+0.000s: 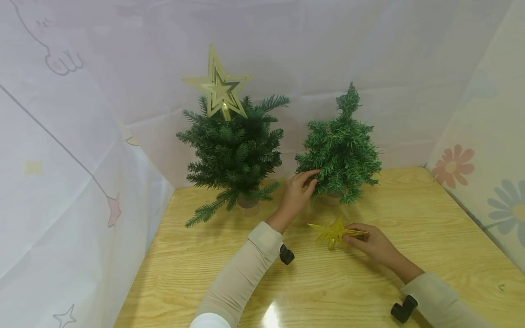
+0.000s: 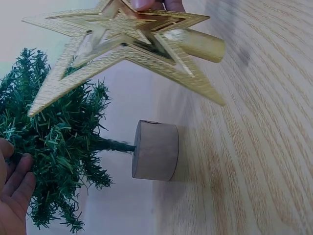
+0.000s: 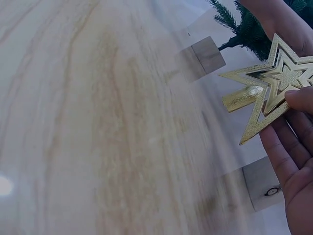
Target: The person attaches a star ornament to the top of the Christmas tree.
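My right hand (image 1: 375,243) pinches a gold star tree topper (image 1: 334,231) by one point, thumb on its face. The star's hollow gold socket (image 3: 242,98) points down and hangs over the tabletop. At the lower left of the smaller green Christmas tree (image 1: 342,150), my left hand (image 1: 297,196) touches the branches with loosely bent fingers. This tree's tip is bare, and it stands upright on a round wooden base (image 2: 157,150). In the left wrist view, the star overlaps part of the tree.
A fuller Christmas tree (image 1: 234,150) stands to the left, wearing a larger gold star (image 1: 219,86); one low branch spreads toward the front left. Both trees are near the back of the wooden table (image 1: 328,296), close to the hanging cloth (image 1: 311,45). Printed cloth also flanks the sides.
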`<action>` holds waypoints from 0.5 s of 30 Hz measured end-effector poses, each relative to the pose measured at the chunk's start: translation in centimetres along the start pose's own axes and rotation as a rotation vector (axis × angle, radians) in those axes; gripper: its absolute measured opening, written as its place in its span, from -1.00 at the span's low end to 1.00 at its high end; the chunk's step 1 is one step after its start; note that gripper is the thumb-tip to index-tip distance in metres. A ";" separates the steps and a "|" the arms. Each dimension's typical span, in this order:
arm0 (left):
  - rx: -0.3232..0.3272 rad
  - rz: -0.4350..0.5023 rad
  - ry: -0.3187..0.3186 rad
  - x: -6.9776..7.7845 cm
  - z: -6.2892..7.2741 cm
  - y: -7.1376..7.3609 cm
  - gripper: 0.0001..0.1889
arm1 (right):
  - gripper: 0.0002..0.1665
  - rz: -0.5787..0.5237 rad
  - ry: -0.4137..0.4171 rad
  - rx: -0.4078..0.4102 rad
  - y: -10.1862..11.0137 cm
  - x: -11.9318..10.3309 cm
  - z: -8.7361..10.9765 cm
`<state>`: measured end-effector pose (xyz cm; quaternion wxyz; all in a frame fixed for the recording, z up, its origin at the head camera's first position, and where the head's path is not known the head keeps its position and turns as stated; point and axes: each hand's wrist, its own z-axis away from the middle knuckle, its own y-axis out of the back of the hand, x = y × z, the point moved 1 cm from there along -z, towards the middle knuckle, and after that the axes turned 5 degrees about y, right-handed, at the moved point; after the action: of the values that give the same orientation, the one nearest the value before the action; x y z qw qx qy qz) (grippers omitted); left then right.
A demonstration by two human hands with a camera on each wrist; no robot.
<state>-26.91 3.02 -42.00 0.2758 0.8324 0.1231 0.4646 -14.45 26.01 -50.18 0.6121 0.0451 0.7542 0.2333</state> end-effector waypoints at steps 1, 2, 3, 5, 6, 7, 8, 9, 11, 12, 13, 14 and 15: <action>0.001 -0.001 0.001 0.0 0.0 0.0 -0.63 | -0.50 0.002 -0.001 0.004 0.1 -0.1 0.0; 0.002 -0.002 0.002 0.1 0.0 0.0 -0.64 | -0.51 0.003 -0.003 0.011 0.2 -0.3 0.0; 0.005 -0.004 0.001 0.1 0.0 0.0 -0.64 | -0.51 0.002 -0.005 0.017 0.3 -0.4 -0.1; 0.006 -0.007 0.002 0.1 0.0 -0.1 -0.65 | -0.52 0.001 -0.002 0.026 0.4 -0.6 -0.1; 0.005 -0.005 0.004 0.1 0.0 -0.1 -0.65 | -0.53 -0.002 0.000 0.031 0.5 -0.7 -0.1; 0.004 -0.005 0.007 0.1 0.0 -0.1 -0.65 | -0.54 -0.006 0.002 0.038 0.6 -0.8 -0.1; 0.003 -0.002 0.010 0.1 0.0 -0.1 -0.65 | -0.56 -0.012 0.006 0.047 0.7 -0.9 -0.2; 0.003 0.001 0.012 0.1 0.0 -0.1 -0.65 | -0.56 -0.011 0.015 0.050 0.8 -1.0 -0.2; 0.003 0.004 0.015 0.1 0.0 -0.2 -0.65 | -0.58 -0.004 0.033 0.062 1.0 -1.2 -0.2; 0.005 0.004 0.015 0.1 0.0 -0.2 -0.65 | -0.58 -0.006 0.035 0.069 1.1 -1.3 -0.2; 0.007 0.002 0.014 0.2 0.0 -0.2 -0.66 | -0.58 -0.004 0.038 0.073 1.2 -1.4 -0.2; 0.009 0.001 0.013 0.2 0.0 -0.2 -0.66 | -0.58 0.000 0.039 0.077 1.3 -1.5 -0.3; 0.010 -0.001 0.011 0.2 -0.1 -0.2 -0.66 | -0.57 0.008 0.038 0.080 1.4 -1.6 -0.3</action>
<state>-26.84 3.28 -41.94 0.2712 0.8311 0.1275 0.4686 -14.60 26.59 -48.11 0.5945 0.0679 0.7743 0.2062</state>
